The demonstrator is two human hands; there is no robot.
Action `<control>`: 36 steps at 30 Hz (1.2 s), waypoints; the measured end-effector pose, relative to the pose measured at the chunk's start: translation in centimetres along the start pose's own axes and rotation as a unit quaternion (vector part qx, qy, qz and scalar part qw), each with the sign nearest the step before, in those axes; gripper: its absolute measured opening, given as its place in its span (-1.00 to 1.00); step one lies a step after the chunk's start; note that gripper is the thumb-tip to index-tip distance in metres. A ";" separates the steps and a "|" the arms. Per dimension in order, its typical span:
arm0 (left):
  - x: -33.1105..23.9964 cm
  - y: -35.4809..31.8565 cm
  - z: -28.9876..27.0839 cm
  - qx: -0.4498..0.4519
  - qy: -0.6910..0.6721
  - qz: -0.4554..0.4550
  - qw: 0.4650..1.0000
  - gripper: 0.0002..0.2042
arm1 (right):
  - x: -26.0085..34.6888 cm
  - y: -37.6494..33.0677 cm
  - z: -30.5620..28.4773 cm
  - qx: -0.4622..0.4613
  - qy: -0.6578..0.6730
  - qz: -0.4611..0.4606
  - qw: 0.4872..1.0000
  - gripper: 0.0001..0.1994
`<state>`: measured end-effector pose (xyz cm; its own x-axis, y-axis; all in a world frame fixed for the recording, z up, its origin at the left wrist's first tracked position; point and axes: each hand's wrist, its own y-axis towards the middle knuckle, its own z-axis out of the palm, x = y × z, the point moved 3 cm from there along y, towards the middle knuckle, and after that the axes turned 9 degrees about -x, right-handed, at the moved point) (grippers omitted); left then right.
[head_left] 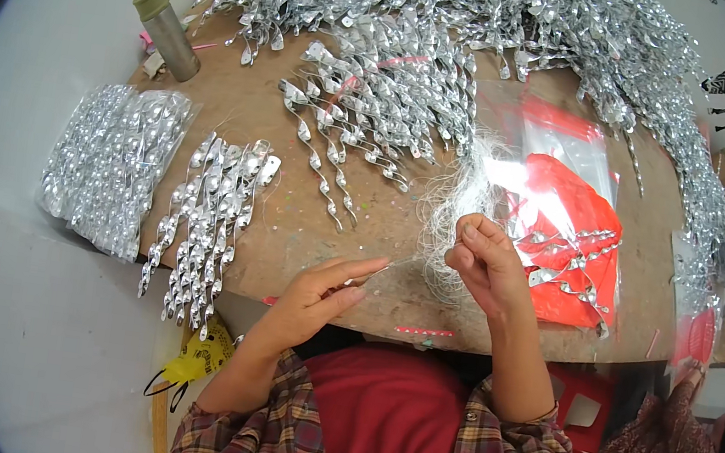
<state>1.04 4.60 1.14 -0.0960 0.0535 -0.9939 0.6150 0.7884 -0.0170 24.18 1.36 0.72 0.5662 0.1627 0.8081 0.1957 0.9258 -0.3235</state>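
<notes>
My left hand (315, 299) is closed, with thumb and forefinger pinched around a thin silvery strip (358, 281) seen nearly edge-on. Most of that strip is hidden by the fingers. To the right, my right hand (494, 265) is raised in a pinch, and a faint thread stretches toward it from the left fingertips. Just behind the right hand lies a loose bundle of white thread (459, 198). Twisted silver spirals (205, 223) lie left of my left hand, their ends over the table's edge. A larger group of silver spirals (400, 93) is spread beyond both hands.
A big heap of silver spirals (467, 9) covers the back of the brown table (285, 253). At left are a packed clear bag (116, 169) and a metal bottle (167, 32). A red bag (567, 255) with several spirals on it lies at right. Another person's sleeve (661, 440) is at far right.
</notes>
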 end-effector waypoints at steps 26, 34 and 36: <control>1.7 -2.3 0.1 0.282 -0.070 -0.046 0.956 -0.68 | -1.6 -1.4 2.6 0.093 -0.002 0.089 0.992 -0.90; 0.6 -0.6 3.5 0.196 -0.322 -0.138 0.916 -0.71 | -3.2 -2.3 4.1 0.117 0.012 0.124 0.985 -0.91; 0.3 -0.1 4.3 0.092 -0.373 -0.194 0.903 -0.77 | -3.0 -2.1 3.8 0.106 0.024 0.105 0.989 -0.90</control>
<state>4.28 1.90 0.35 0.1791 -0.6868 -0.7044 0.7740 0.5404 -0.3301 19.05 0.20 0.89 0.6141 0.3469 0.7089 -0.0991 0.9250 -0.3668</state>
